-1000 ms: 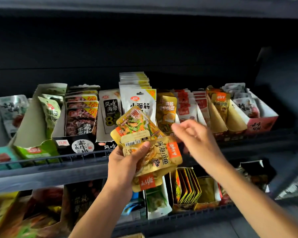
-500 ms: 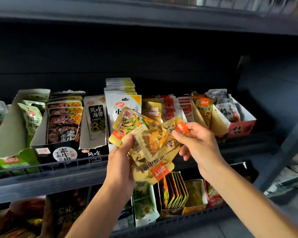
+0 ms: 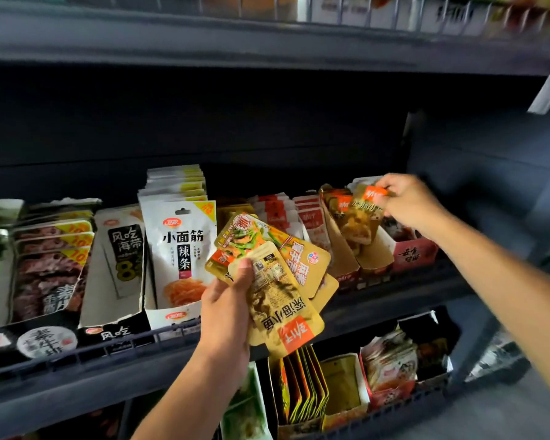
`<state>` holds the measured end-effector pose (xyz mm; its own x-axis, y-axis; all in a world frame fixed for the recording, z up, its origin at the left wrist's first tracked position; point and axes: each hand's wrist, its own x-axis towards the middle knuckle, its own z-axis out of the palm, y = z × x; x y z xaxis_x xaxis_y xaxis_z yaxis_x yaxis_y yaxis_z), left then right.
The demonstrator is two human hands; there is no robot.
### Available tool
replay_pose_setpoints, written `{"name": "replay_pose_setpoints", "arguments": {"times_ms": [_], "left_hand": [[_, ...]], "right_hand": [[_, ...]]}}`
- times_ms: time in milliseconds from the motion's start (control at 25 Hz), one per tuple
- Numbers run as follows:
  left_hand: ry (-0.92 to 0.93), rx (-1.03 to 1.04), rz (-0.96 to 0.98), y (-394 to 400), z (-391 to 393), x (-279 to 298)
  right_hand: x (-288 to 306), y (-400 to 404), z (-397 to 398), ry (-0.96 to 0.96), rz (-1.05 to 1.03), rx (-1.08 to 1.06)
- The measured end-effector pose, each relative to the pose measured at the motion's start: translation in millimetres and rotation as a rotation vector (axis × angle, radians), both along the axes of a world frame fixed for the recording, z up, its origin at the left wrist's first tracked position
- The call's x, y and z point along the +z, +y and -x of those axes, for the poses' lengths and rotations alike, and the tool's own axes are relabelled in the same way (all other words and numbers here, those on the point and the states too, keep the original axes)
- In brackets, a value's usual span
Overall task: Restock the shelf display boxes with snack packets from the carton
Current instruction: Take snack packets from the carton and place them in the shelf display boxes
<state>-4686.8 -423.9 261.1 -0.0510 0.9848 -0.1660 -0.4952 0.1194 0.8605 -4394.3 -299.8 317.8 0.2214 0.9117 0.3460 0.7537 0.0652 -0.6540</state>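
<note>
While left hand (image 3: 227,300) is gripping fanned spare packets (image 3: 280,281) mid-frame, right hand (image 3: 407,201) is pinching gold packet (image 3: 362,214) by top edge, feeding it upright into display box (image 3: 375,258) right of centre.

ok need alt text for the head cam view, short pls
A person's right hand pinches one gold snack packet over a gold display box on a shop shelf, while the left hand grips a fan of gold packets in front. Boxes of other snacks line this shelf and the one below.

2 hands (image 3: 226,300); 1 pkt (image 3: 362,214) right, several pkts (image 3: 277,281) left.
</note>
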Motion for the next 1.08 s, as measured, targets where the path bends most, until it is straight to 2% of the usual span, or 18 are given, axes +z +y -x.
{"name": "replay_pose_setpoints", "arguments": {"times_ms": [80, 160, 240, 320, 400, 440, 480, 520, 600, 680, 800, 960, 1000, 1080], "left_hand": [[0.012, -0.022, -0.004, 2.3, -2.6, -1.2], [0.026, -0.037, -0.005, 2.7, -1.4, -2.6], [0.027, -0.044, -0.005, 2.6, 0.0, -4.2], [0.026, -0.044, 0.003, 2.2, 0.8, -5.6], [0.026, -0.039, 0.009, 0.7, 2.0, -5.9], [0.023, -0.036, 0.006, -0.7, 3.2, -4.8], [0.018, -0.035, 0.002, -2.3, 4.2, -2.6], [0.012, -0.033, 0.002, -3.8, 4.7, -0.3], [0.003, -0.029, 0.01, -4.1, 2.3, 3.0], [-0.009, -0.028, 0.046, -1.2, -3.1, 0.5], [-0.055, -0.144, 0.132, -3.5, -10.9, -1.2], [-0.079, -0.229, 0.188, -3.8, -4.1, -5.6], [-0.095, -0.212, 0.188, -2.4, -2.1, -6.7], [-0.126, -0.13, 0.202, 1.2, 0.7, -6.8]], "right_hand": [[-9.0, 14.5, 8.2, -0.168, 0.026, 0.043], [-19.6, 25.2, 12.2, -0.427, -0.086, 0.015], [-32.1, 31.7, 15.4, -0.555, -0.137, -0.068], [-38.6, 28.3, 29.9, -0.574, -0.153, -0.172], [-35.1, 3.9, 50.3, -0.437, -0.332, -0.193], [-32.9, -17.6, 61.2, -0.356, -0.481, -0.089], [-32.8, -44.5, 70.6, -0.361, -0.614, 0.081], [-37.4, -75.2, 78.5, -0.459, -0.693, 0.269], [-49.7, -125.3, 93.6, -0.765, -0.676, 0.587], [-66.6, -146.4, 101.1, -0.94, -0.532, 0.688], [-73.9, -150.1, 99.2, -0.852, -0.474, 0.696], [-62.8, -160.0, 98.9, -0.572, -0.382, 0.877], [-56.2, -167.0, 101.3, -0.435, -0.326, 0.929], [-35.5, -179.6, 101.8, -0.008, -0.193, 0.946]]}}
